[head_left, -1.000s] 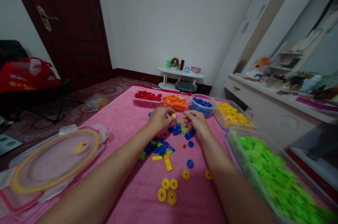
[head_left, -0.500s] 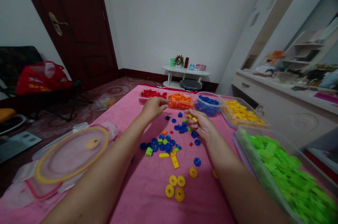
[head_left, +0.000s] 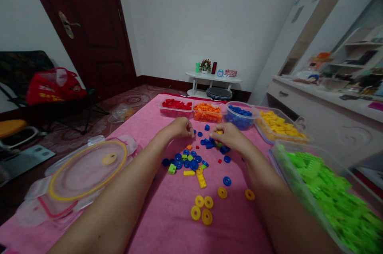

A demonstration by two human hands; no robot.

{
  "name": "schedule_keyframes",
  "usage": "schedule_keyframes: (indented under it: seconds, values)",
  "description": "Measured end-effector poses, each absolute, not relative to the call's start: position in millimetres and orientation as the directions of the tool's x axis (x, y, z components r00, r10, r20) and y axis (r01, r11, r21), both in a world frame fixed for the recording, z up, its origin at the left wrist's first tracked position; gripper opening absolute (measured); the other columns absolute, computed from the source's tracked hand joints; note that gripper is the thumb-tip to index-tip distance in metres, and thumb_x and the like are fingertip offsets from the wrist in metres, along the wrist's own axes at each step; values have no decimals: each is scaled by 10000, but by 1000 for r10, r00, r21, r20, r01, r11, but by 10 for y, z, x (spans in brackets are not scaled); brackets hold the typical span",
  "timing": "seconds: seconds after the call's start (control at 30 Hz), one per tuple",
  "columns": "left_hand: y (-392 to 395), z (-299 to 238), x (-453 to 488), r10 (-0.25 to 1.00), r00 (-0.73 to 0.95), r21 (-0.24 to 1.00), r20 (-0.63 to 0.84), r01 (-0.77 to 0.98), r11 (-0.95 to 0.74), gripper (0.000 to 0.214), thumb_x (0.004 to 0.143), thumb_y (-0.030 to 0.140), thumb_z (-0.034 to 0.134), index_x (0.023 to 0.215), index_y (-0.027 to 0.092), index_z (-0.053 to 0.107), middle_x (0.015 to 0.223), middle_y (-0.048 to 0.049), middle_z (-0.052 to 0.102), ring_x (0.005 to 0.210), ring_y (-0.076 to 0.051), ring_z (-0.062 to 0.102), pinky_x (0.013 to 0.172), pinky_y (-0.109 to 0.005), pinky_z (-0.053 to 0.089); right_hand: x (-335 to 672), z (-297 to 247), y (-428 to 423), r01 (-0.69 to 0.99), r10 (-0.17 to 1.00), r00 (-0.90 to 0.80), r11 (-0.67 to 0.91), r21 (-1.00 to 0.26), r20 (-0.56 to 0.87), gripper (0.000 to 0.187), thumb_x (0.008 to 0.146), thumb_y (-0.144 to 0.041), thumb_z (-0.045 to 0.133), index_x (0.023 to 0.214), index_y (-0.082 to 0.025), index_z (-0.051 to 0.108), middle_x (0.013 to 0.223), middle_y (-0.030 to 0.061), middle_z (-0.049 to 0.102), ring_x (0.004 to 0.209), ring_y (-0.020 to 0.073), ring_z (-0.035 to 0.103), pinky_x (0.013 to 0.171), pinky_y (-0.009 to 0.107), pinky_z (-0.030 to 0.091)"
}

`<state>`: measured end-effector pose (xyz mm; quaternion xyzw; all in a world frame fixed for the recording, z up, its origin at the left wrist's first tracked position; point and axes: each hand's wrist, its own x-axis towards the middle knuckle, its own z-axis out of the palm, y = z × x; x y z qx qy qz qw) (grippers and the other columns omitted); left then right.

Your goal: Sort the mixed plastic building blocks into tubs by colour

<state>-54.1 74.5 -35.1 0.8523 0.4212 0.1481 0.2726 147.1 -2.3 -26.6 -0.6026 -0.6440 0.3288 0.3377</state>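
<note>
My left hand (head_left: 180, 128) is closed in a pinch over the pink cloth, short of the red and orange containers. A small blue wheel (head_left: 194, 131) sits at its fingertips; whether anything is in the pinch I cannot make out. My right hand (head_left: 229, 136) is turned palm down and closed, with a yellow brick (head_left: 219, 132) partly showing under its fingers. Those fingers reach down to a cluster of blue bricks (head_left: 208, 143), with a bit of green beside them. Nearer me lies a mixed group of blue wheels (head_left: 178, 164), a green brick (head_left: 172, 169) and yellow bricks (head_left: 201, 179).
Containers of red (head_left: 176, 105), orange (head_left: 208, 113), blue (head_left: 240, 116), yellow (head_left: 280, 125) and green bricks (head_left: 323, 190) line the far and right sides. Several yellow wheels (head_left: 207, 217) lie near me. Clear lids (head_left: 88, 170) are stacked at left.
My left hand has come down from beside the orange container and its fingers have drawn together. My right hand has turned over and lowered to the blue bricks, with yellow still in it.
</note>
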Motion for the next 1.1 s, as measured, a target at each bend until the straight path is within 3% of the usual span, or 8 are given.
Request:
schedule_keyframes:
  seconds: [0.13,0.3,0.4,0.53,0.63,0.8,0.9,1.1]
  values:
    - [591,-195,-510,788,615,442,-45,719,-536,56,524,206,724,571,178,713,519,-1,649,483,-105,533,456,-178,338,1217,-409,-58,778,985,-129,173,-604,116,79,670,-178,621,712,-185,688,651,33,678,605,152,615,546,229,423]
    - [477,-191,-449,778,607,453,-163,747,-487,103,437,158,748,508,204,688,444,30,604,460,-103,527,440,-173,332,949,-536,-149,966,982,-145,166,-198,120,201,735,-225,572,891,-234,698,907,81,707,875,241,639,687,298,429]
    - [471,-209,-429,759,620,487,-199,735,-472,92,449,120,713,506,184,680,449,30,603,477,-109,534,456,-179,359,926,-554,-168,979,985,-136,150,-138,110,193,749,-217,543,873,-227,690,883,93,702,860,241,641,674,294,423]
    - [548,-214,-422,839,527,707,-138,646,-289,67,533,90,655,576,138,673,484,25,594,498,-105,536,501,-193,408,1024,-517,-116,933,981,-39,103,-344,190,149,726,-205,549,788,-220,683,825,69,701,805,212,636,663,281,419]
    - [632,-201,-415,923,372,978,-101,209,23,127,626,109,635,748,129,666,614,3,632,558,-100,583,539,-199,468,1105,-469,-56,726,969,67,116,-678,238,107,721,-233,554,720,-181,647,654,35,655,611,147,592,563,234,405]
    - [730,-222,-394,920,305,798,-247,-474,372,61,727,79,597,775,115,608,718,-48,649,671,-100,643,671,-199,546,1155,-429,-28,207,994,92,33,-978,53,154,688,-309,601,677,-158,576,460,-47,507,348,43,348,361,167,223]
    - [785,-243,-335,904,300,711,-304,-560,425,91,745,24,566,778,107,584,762,-68,650,729,-114,656,691,-192,558,1178,-438,-23,31,995,96,-42,-999,-39,204,656,-344,645,699,-162,561,479,-56,514,315,21,283,324,159,154]
    - [1103,-91,-23,942,204,836,-268,-437,333,106,766,23,546,786,125,568,702,-28,621,672,-90,635,686,-197,558,1272,-467,24,-133,981,186,-21,-991,-46,211,647,-329,660,711,-153,562,491,-65,490,322,14,308,304,139,159]
